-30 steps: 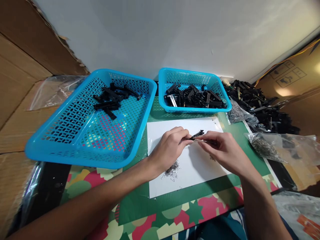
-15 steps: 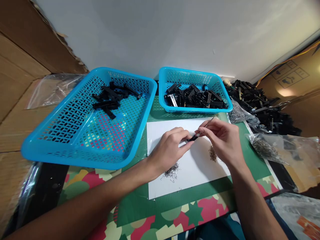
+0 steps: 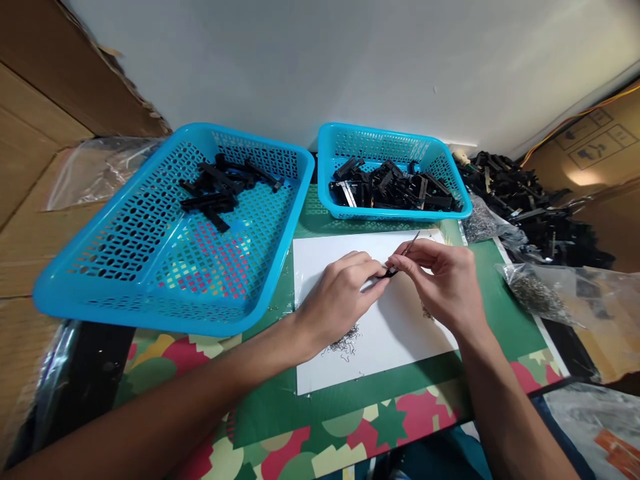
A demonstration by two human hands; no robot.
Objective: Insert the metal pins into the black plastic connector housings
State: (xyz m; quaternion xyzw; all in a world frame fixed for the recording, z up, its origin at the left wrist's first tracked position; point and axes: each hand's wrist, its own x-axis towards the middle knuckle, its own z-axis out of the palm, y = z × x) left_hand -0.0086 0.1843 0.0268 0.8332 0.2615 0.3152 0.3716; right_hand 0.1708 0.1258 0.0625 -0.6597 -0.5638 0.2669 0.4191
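Note:
My left hand (image 3: 345, 293) pinches a small black plastic part (image 3: 388, 273) above the white sheet (image 3: 320, 380); most of the part is hidden by the fingers. My right hand (image 3: 443, 280) is closed on slim metal tweezers (image 3: 412, 241), whose upper end sticks up past the fingers. The working end of the tweezers meets the black part between both hands; any tiny piece there is too small to make out. Under my left wrist lies a pile of small bent metal wires (image 3: 345, 344). A second small pile, brownish (image 3: 428, 312), is partly covered by my right hand.
A large blue basket (image 3: 165, 323) with several black parts stands at left. Behind the sheet is a smaller blue basket (image 3: 395, 215) full of black parts (image 3: 400, 187). More black parts (image 3: 540, 207) are heaped at right, beside plastic bags (image 3: 537, 293) of tiny metal pieces.
The black part and tweezers have come slightly closer together, and the tweezers have tilted more upright. My right hand has shifted a little, covering more of the brownish pile. The view has moved slightly.

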